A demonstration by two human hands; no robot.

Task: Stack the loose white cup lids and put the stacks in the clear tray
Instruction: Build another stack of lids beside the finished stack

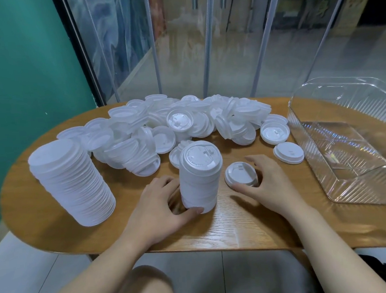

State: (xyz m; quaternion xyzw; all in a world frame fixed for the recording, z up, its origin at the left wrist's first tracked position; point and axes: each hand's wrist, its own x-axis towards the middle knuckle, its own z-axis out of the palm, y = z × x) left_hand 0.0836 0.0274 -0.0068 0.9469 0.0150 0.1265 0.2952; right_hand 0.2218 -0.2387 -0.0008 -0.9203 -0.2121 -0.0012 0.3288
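Left grip curls round the short lid stack; right grip pinches a single lid — clear tray to its right.

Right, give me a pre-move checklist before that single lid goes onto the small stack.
1. Right hand has the single lid: ok, thumb and fingers curl round its rim.
2. Left hand steadies the small stack: ok, it grips the base.
3. Small stack upright: ok.
4. Lid faces the same way as the stack's top lid: ok, both top side up.
5. Clear tray free for stacks: ok, no lids inside.
6. Tall stack stable: not ok, it leans.
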